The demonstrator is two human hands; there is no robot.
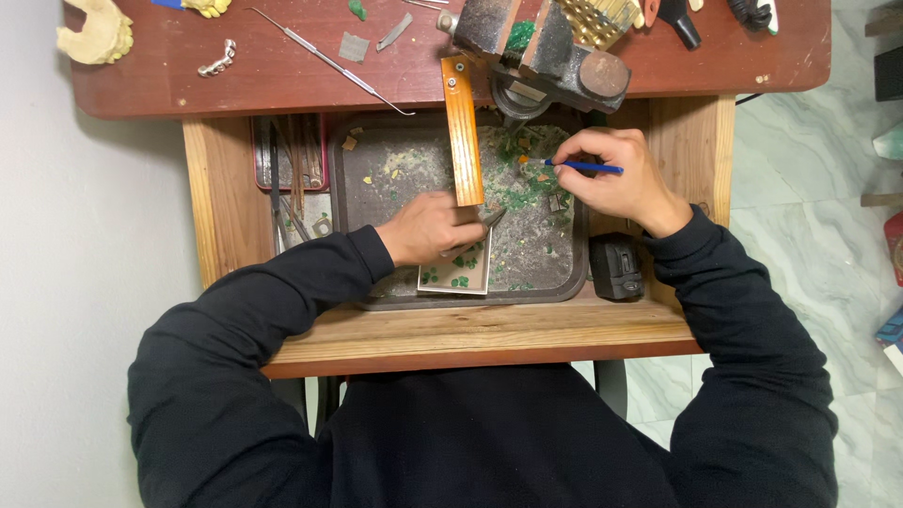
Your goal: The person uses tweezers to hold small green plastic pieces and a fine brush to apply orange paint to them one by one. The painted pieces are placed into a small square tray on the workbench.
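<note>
My left hand [428, 228] rests in the dark tray [376, 160], fingers closed around a thin metal tool whose tip [494, 217] pokes out toward the right. Below it lies a small pale card [461, 275] with green wax pieces on it. My right hand [611, 179] grips a slim blue-handled tool [583, 167], its tip pointing left at a small piece over the tray, near scattered green shavings [513, 183]. An orange wooden bench pin [462, 127] sticks out over the tray between the two hands.
A metal vise [550, 52] sits on the red-brown desktop [282, 80] above. Also there: a long metal pick [329, 58], a silver piece [218, 61], yellow plaster casts [94, 33]. A side tray of tools [287, 160] lies left; a black box [616, 266] right.
</note>
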